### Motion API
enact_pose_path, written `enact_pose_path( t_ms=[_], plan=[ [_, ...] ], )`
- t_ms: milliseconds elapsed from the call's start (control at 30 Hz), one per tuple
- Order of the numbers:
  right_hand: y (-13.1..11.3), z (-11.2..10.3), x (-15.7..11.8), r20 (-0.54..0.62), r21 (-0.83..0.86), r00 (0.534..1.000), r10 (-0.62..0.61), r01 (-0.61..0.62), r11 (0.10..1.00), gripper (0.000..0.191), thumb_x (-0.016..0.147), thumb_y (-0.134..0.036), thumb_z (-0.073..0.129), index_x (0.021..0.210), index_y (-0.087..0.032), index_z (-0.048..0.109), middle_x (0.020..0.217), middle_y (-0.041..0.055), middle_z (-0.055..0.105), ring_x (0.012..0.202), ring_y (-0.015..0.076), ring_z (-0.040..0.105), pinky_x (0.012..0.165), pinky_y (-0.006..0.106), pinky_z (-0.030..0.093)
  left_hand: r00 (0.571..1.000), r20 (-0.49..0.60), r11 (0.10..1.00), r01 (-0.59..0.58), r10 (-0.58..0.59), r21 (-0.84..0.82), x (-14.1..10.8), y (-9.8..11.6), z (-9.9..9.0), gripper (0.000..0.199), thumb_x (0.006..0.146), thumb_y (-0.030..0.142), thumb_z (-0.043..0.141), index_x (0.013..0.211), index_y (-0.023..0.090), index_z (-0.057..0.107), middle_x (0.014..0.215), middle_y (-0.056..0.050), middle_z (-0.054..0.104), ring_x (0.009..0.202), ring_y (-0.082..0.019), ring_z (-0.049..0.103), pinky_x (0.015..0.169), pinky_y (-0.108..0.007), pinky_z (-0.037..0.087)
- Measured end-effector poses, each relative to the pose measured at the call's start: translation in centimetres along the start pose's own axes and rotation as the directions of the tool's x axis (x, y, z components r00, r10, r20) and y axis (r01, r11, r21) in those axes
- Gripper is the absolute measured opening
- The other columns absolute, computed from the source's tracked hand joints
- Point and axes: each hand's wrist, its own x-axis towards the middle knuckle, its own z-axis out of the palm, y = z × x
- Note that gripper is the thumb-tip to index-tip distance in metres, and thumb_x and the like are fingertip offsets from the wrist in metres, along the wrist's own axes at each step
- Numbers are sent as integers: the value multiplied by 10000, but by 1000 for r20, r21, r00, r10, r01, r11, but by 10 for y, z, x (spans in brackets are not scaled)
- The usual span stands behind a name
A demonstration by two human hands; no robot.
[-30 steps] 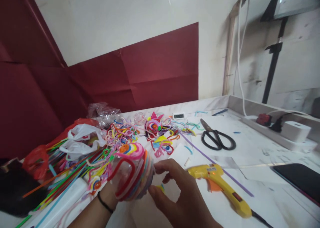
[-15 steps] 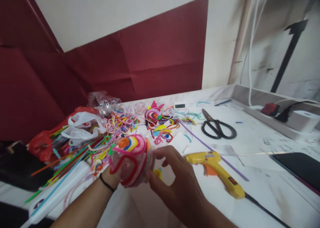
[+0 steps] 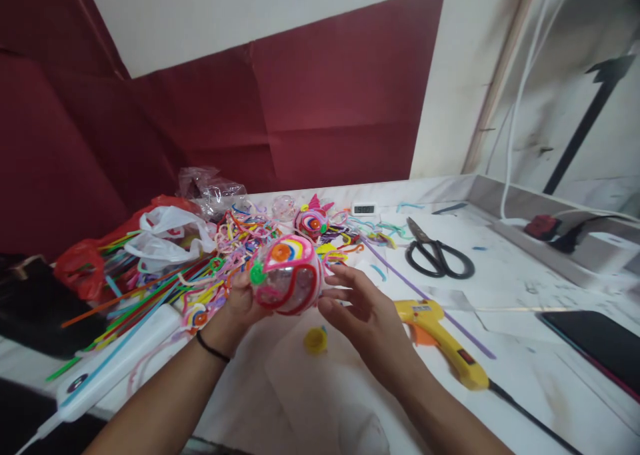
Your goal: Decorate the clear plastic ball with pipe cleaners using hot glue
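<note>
Left hand partly hidden behind colourful ball, right hand beside

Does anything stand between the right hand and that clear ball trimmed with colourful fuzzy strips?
Nothing visible does: the fingers of the right hand are beside the clear ball, which the left hand holds from the opposite side. Contact is unclear.

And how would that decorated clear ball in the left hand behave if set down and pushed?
The decorated clear ball would probably roll, given its rounded outline. Its see-through shell looks hollow, so it's likely light for its size. The raised coloured strips on it may add some grip.
</note>
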Motion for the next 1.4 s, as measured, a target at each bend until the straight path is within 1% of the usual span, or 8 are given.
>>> enact_pose_path(
  t_ms=[133, 400, 733, 900, 1000, 1200, 1300, 1400],
  plan=[
    [-2, 1, -2, 61, 59, 997, 42, -45, 997, 839, 634, -507, 848, 1348, -270, 475, 1323, 103, 619, 1151, 302, 634, 822, 402, 582, 991, 126, 994, 28, -42, 109, -3, -5, 14, 627, 500, 422, 923, 1021, 111, 763, 991, -123, 791, 915, -317, 731, 786, -359, 598],
    [-4, 2, 0, 69, 86, 998, -6, 0, 996, 697, 653, -410, 870, 1250, -272, 539, 1124, 45, 720, 994, 258, 700, 842, 389, 581, 985, 172, 955, -29, -24, 295, -7, -14, 19, 957, 522, 455, 939, 1355, 275, 504, 1336, -114, 646, 1207, -347, 619, 955, -400, 527],
    [-9, 4, 13, 37, -25, 997, -73, 74, 997, 620, 646, -387, 819, 1195, -243, 568, 1115, 53, 714, 987, 251, 687, 742, 337, 573, 982, 188, 985, -10, -22, 170, -11, -2, 32, 888, 656, 232, 847, 1444, 284, 439, 1172, -111, 733, 1121, -340, 683, 931, -434, 561],
    [-20, 12, 26, 88, -73, 986, -143, 149, 986, 636, 651, -405, 828, 1207, -221, 578, 1174, 70, 710, 1009, 244, 684, 845, 364, 560, 984, 173, 997, -54, 45, 50, -10, 3, 26, 891, 650, 254, 871, 1432, 283, 444, 1145, -106, 746, 1107, -334, 695, 927, -432, 570],
    [-27, 20, 34, 104, -83, 983, -151, 160, 984, 661, 638, -409, 843, 1208, -194, 587, 1155, 79, 722, 1021, 251, 680, 896, 384, 543, 991, 89, 995, -100, 98, 17, -7, 4, 23, 912, 632, 340, 895, 1425, 279, 450, 1105, -95, 757, 1062, -319, 716, 913, -422, 579],
    [-35, 25, 46, 198, -131, 974, -111, 139, 982, 738, 651, -457, 841, 1274, -189, 550, 1180, 97, 713, 1054, 257, 678, 885, 380, 555, 986, -89, 990, -140, 140, 5, 1, 5, 17, 920, 605, 263, 880, 1419, 251, 450, 1017, -67, 783, 1011, -294, 735, 897, -397, 590],
    [-27, 10, 58, 275, -312, 952, -134, 220, 924, 560, 854, -543, 617, 1296, -204, 552, 1211, 105, 696, 1035, 236, 692, 819, 370, 575, 973, -152, 982, -184, 175, -43, 8, 5, 11, 789, 639, 193, 834, 1357, 248, 512, 1008, -50, 787, 974, -275, 746, 892, -389, 594],
    [-8, -6, 75, 338, -469, 934, -120, 277, 839, 296, 913, -405, 545, 981, -161, 698, 904, 69, 752, 828, 203, 710, 726, 327, 556, 940, -290, 973, -213, 179, -89, 14, 8, 6, 596, 692, 127, 752, 1257, 221, 588, 921, -27, 799, 890, -260, 762, 860, -406, 615]
  ],
)
